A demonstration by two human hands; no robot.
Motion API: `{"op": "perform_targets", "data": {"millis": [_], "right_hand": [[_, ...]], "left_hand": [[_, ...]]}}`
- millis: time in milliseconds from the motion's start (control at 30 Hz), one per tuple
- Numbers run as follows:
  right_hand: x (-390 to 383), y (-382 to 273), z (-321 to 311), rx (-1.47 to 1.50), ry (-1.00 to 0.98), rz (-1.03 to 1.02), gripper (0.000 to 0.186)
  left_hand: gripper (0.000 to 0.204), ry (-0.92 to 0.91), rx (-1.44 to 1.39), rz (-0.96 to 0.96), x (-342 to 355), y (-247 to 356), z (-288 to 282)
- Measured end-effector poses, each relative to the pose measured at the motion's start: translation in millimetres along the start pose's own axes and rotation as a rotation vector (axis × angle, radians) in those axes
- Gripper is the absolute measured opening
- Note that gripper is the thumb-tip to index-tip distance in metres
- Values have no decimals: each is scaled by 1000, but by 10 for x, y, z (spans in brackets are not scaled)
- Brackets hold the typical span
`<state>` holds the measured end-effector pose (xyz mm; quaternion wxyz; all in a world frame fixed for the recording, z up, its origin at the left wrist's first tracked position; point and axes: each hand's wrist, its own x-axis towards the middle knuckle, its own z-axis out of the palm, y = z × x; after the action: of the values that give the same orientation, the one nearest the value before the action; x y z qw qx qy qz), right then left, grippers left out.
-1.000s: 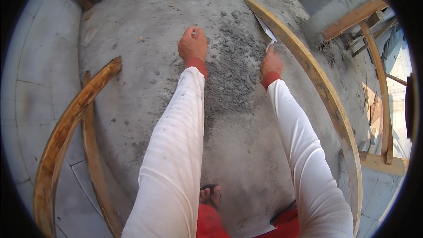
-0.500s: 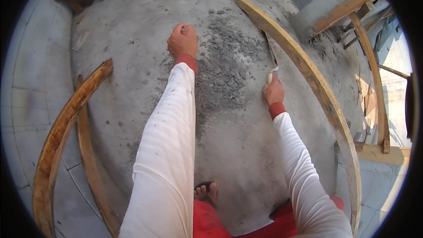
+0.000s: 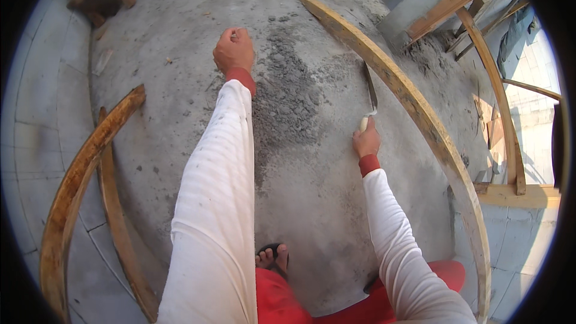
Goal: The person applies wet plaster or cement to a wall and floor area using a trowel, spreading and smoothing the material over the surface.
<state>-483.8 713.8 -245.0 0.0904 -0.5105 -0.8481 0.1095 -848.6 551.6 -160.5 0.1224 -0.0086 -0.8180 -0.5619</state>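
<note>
My right hand (image 3: 366, 139) grips a trowel by its pale handle. The trowel's narrow metal blade (image 3: 370, 86) points away from me, low over the concrete at the right of a heap of loose grey mortar (image 3: 288, 93). On the heap's left side my left hand (image 3: 234, 51) is closed in a fist near the floor. What it holds, if anything, is hidden by the curled fingers. A long wooden plank (image 3: 396, 78), standing on edge, runs along the right, close to the blade.
Two wooden boards (image 3: 81, 180) lie at the left beside a light block wall (image 3: 45, 84). A blurred dark object (image 3: 93, 0) stands at the far left. More timber (image 3: 453, 9) and a wooden frame (image 3: 495, 84) are at the right. My sandalled foot (image 3: 273, 258) is near the bottom.
My right hand has drawn the trowel a little nearer to me along the plank. My left hand stays closed beside the heap. The whole view has shifted slightly.
</note>
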Motion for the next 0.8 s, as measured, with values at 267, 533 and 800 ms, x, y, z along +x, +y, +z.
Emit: {"op": "perform_targets", "data": {"millis": [267, 533, 800], "right_hand": [[-680, -888, 139, 271, -154, -281, 66], [-525, 41, -376, 1061, -320, 576, 16], [-724, -1899, 108, 955, -625, 319, 19]], "left_hand": [[28, 28, 24, -8, 87, -14, -90], [28, 37, 21, -5, 127, 75, -121], [31, 103, 50, -49, 298, -202, -344]]}}
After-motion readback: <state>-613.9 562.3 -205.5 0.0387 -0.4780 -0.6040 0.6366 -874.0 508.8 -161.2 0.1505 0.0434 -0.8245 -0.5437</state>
